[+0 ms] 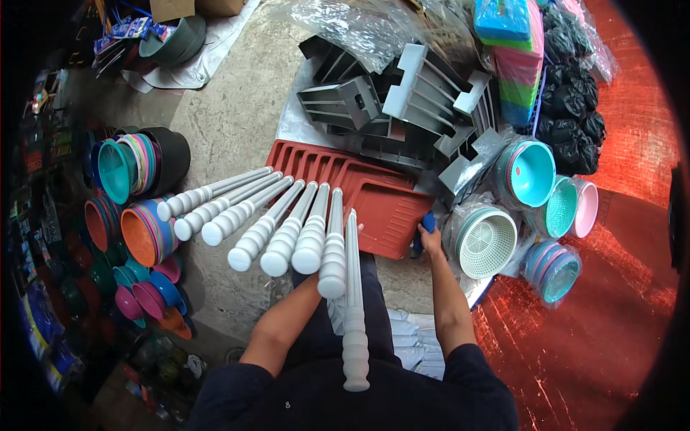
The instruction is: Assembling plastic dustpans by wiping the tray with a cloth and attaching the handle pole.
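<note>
**Red-brown dustpans fanned in front of the body; right hand at the edge, left mostly hidden**

Right hand (430, 241): fingers closed around a small blue item (429, 220), at the right edge of the nearest pan. Whether it also bears on the pan: cannot tell. Left hand (360, 228): only a scrap of skin shows behind the handles; its opening and hold cannot be read.

Dustpans (388, 223): overlapping in a row, pans away from the body, white ringed handles (307, 251) spread toward it. Eight handles counted. Handling estimate: thin, fairly stiff plastic, each light, the bundle awkward and handle-heavy; smooth surfaces may slide on one another, thin rims could crack if bent. Best hold, judged: one hand gathering the handles near the pans, the other under the outer rim.

Beyond the pans: a heap of grey ribbed pieces (417, 82).

Containers, right: white colander (489, 241) in clear film; turquoise basin (533, 172) with others nested behind; pink basin (586, 208); black bags (571, 108), knotted, contents hidden.

Containers, left: orange basin (139, 235) fronting a nested, multicoloured stack; black bucket (172, 154) behind more nested basins.
</note>
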